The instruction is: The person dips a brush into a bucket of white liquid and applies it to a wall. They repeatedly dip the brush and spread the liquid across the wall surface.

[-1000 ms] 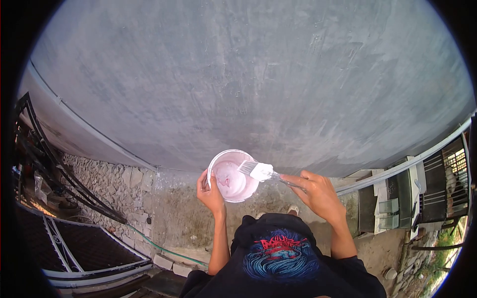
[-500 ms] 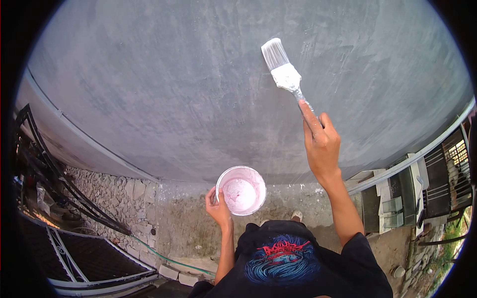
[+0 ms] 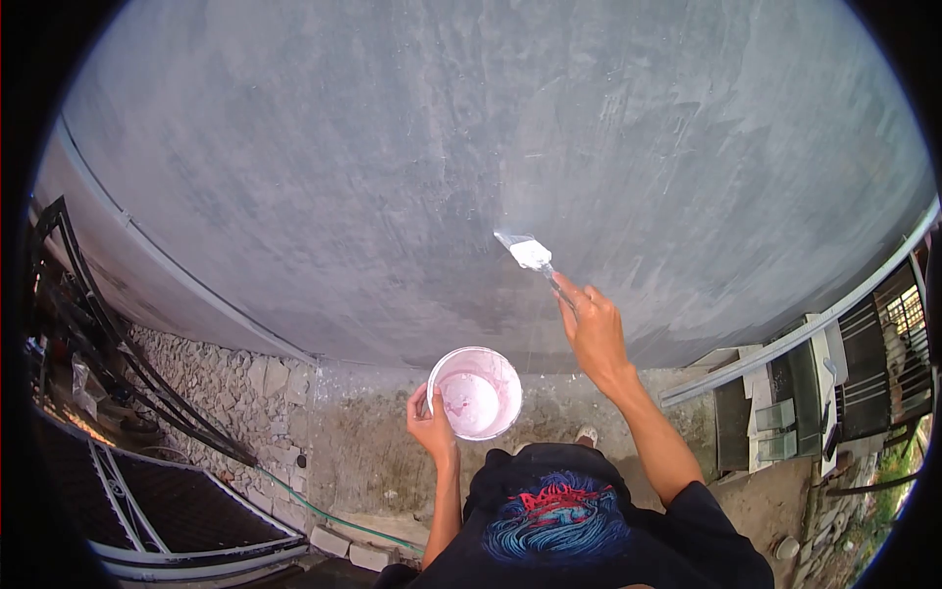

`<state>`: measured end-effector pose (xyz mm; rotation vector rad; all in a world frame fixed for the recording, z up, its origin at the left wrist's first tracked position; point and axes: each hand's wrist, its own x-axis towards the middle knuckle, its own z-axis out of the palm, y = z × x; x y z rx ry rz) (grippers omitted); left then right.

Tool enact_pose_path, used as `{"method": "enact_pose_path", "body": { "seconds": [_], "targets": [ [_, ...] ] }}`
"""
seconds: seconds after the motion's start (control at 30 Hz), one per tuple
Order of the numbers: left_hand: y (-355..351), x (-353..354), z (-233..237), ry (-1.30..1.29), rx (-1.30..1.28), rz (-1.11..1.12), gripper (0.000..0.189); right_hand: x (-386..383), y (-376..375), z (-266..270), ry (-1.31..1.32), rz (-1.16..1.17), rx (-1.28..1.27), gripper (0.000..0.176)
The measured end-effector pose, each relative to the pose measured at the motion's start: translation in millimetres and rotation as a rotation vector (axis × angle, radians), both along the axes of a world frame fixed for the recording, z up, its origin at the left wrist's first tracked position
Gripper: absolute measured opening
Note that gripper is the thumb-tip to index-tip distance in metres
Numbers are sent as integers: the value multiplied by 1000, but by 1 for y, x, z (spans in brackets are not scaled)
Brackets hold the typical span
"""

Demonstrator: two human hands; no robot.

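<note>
Head view: right hand [image 3: 597, 332], closed round handle of brush [image 3: 531, 254], bristles at wall [image 3: 392, 177]; left hand [image 3: 432, 427], gripping left rim of bucket [image 3: 475, 394], near wall's bottom edge.

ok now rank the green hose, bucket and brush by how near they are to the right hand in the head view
1. brush: held in the right hand, bristles at the wall
2. bucket: lower left, in the left hand
3. green hose: farther down left, on the ground
</note>
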<state>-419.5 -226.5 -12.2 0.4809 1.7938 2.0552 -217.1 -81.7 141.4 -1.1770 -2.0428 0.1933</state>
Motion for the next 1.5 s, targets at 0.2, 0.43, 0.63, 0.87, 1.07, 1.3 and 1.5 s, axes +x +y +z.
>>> {"method": "enact_pose_path", "body": {
  "seconds": [0.2, 0.43, 0.63, 0.87, 1.07, 1.3, 1.5],
  "targets": [
    [-1, 5, 8, 0, -54, -21, 28, 9, 10, 127, 187, -92, 338, 39],
    [-4, 6, -2, -14, -19, -9, 28, 0, 24, 87, 141, -127, 471, 48],
    [-5, 4, 4, -31, -28, 9, 29, 7, 6, -81, -98, -2, 74, 57],
    [-2, 6, 9, -22, -33, -25, 29, 12, -2, -127, -141, -59, -202, 41],
    [-1, 16, 4, -15, 4, -56, 29, 22, 13, 0, 200, -54, 76, 32],
    [-6, 19, 1, -10, -40, -70, 28, 28, 0, 102, 557, -97, 178, 25],
    [-2, 17, 7, -18, -2, -89, 28, 58, 23, 102, 592, -237, 109, 27]
  ]
}}
